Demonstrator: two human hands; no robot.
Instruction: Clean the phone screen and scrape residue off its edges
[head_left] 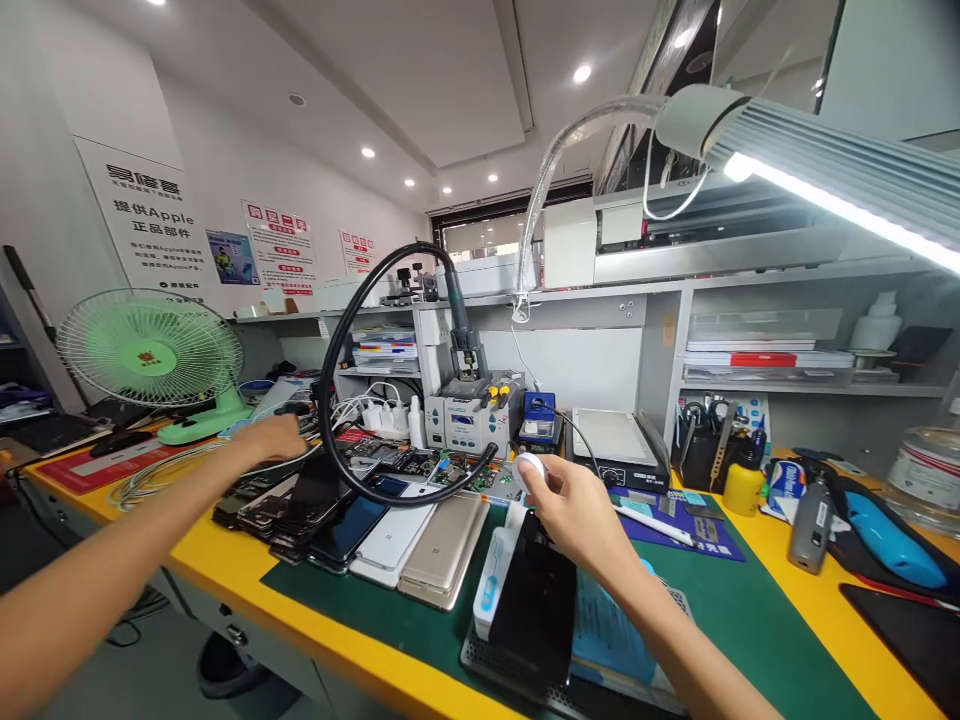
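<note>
My right hand (566, 500) pinches a small white round object (531, 468) between thumb and fingers; its exact kind does not show. Below it, a black glass phone panel (534, 605) lies over a perforated stand beside a white box with a blue mark (489, 575) and a blue package (606, 630). My left hand (271, 440) reaches out over cables (161, 480) near the fan. Its fingers curl downward, and what they hold, if anything, is hidden. Several phones lie between my hands, including a gold one (444, 550), a white one (394, 535) and a dark one (352, 530).
A black hose (324, 400) loops up from the hot air station (474, 420). The green fan (150, 350) stands at left, and a hot plate (619, 450) sits behind my right hand. Overhead hangs a lit lamp (832, 160). Tools and a yellow bottle (742, 485) stand at right.
</note>
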